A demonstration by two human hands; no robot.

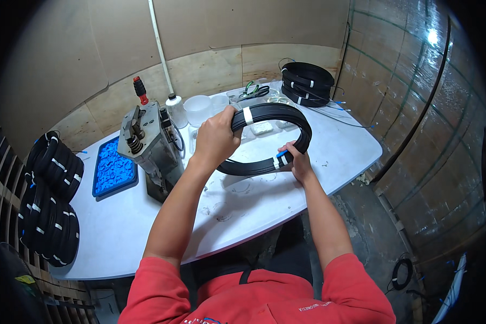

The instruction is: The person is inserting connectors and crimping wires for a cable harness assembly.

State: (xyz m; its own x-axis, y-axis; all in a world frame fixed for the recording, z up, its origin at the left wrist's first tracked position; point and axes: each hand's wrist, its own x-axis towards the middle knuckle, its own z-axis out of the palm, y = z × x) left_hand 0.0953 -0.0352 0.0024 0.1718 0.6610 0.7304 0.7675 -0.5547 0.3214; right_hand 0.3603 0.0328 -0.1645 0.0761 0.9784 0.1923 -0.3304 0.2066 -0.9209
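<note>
Red shirt: nearest the camera, at 6 o'clock, its sleeves [159, 286] ending above bare forearms.
Black coil: many thin, cable-like turns [278, 112] bundled into a ring, just off the view's centre toward 1 o'clock, seemingly lifted over the white bench [345, 143].
Left grip: the hand [218, 135] is closed round the ring's 10 o'clock side.
Right grip: the hand [297, 162] grasps the ring near its 4 o'clock, thumb by a small blue piece [283, 154].
White bands: one at the ring's 11 o'clock [248, 115], others near its 5 o'clock; between them, loose turns could probably splay.
Weight: likely moderate, enough to favour two hands.
Stiffness: probably springy; the hoop should flex and twist if held at one point only.
Surface: looks smooth, so perhaps a little slippery; fingers should wrap the whole bundle.
Fragile part: likely the blue piece; better not pinched or pulled.
Best hold: opposite sides, close to the bands.
Coil stack: similar black rings [308, 86] at 1 o'clock, with loose ends trailing.
</note>
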